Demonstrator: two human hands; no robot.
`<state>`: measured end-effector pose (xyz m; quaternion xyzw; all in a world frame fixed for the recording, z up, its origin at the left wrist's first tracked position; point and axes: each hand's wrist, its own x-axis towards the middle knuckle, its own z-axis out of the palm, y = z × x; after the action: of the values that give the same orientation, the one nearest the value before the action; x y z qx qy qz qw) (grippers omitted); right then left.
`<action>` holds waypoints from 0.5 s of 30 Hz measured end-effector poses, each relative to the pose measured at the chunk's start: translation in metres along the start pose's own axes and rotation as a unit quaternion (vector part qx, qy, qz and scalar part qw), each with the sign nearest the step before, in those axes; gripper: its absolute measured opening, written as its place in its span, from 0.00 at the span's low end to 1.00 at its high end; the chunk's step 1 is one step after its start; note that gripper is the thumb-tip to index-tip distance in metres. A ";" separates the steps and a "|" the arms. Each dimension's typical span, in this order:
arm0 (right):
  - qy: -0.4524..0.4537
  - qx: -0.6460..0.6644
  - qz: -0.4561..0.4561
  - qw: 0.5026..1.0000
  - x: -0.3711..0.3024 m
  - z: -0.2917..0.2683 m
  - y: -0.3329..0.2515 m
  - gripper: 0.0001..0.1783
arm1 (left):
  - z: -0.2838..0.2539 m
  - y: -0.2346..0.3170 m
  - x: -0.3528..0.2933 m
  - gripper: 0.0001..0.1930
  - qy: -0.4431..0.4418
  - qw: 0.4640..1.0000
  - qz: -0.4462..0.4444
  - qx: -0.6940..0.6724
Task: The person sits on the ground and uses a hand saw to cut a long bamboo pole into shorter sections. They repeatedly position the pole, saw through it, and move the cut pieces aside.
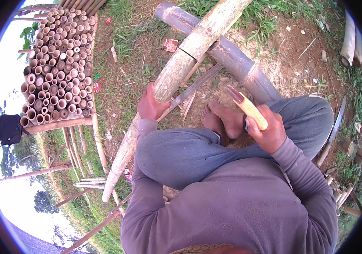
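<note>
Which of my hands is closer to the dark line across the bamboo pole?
Left. Your left hand is at the lower end of the pole, below the dark line; your right hand is farther off to the right, holding a yellow-handled tool.

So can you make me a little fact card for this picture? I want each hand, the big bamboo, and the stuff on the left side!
Left hand: the left hand is against the near end of a mottled bamboo pole, its fingers partly hidden
Right hand: the right hand grips a tool with a pale handle and dark end, pointing up and left
Big bamboo: the mottled pole crosses over a thick grey bamboo log
Left side: a stack of cut bamboo pieces; a black bag
</note>
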<state>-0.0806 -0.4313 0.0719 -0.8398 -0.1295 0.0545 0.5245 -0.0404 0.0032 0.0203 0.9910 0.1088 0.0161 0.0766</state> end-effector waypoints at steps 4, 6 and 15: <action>0.038 -0.003 -0.054 0.998 -0.014 -0.001 0.013 0.20 | -0.001 0.007 0.009 0.53 0.007 1.000 0.008 -0.010; 0.004 -0.040 0.006 0.999 0.048 0.042 0.025 0.23 | 0.000 0.010 0.010 0.53 0.009 1.000 0.012 -0.010; 0.032 0.027 -0.007 0.999 0.026 0.021 -0.004 0.16 | -0.008 0.008 0.002 0.51 -0.005 1.000 -0.006 -0.011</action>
<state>-0.0614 -0.4043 0.0673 -0.8258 -0.1169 0.0269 0.5511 -0.0373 -0.0034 0.0298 0.9895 0.1145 0.0123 0.0879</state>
